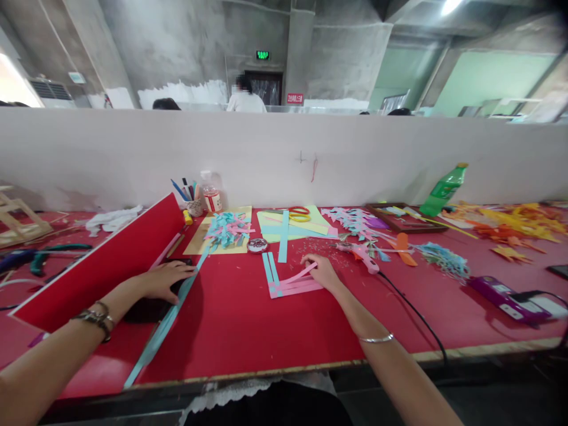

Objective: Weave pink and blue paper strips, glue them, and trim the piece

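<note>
Fingers of the right hand [323,273] pinch a pink strip [300,274] of woven paper [276,290] on the red table [231,337]; the left hand [166,280], its grip unclear, touches blue strips [165,326], half-hiding a dark object [145,311]. A partition [261,154] partly hides people [248,103] beyond.

The head view looks forward and down across the red table [231,340].

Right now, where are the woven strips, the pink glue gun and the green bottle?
Woven strips [276,290], head view: checkered corner.
Pink glue gun [365,256], head view: its body.
Green bottle [445,189], head view: its side.
</note>
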`<state>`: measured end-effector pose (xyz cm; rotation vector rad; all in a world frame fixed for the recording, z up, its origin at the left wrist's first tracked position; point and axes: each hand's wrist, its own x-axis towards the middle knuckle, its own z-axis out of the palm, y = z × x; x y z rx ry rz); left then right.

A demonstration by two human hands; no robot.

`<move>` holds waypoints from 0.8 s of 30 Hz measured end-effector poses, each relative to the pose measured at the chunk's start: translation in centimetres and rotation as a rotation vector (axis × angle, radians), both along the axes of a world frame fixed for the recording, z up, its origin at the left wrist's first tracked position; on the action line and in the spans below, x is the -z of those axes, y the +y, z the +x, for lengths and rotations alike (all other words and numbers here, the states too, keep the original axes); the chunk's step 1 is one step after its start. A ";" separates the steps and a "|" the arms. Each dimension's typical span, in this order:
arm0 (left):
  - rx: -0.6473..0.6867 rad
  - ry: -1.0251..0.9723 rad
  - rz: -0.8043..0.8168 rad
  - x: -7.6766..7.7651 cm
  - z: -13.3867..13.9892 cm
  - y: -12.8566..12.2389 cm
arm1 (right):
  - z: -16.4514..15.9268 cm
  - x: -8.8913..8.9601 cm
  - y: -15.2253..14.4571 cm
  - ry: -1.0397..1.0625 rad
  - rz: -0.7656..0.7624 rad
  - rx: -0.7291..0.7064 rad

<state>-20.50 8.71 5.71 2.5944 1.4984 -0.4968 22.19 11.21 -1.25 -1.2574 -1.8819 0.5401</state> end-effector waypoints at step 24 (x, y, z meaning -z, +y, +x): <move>-0.106 -0.392 0.431 -4.0 1.3 1.3 | 0.3 0.2 0.4 0.100 0.024 0.058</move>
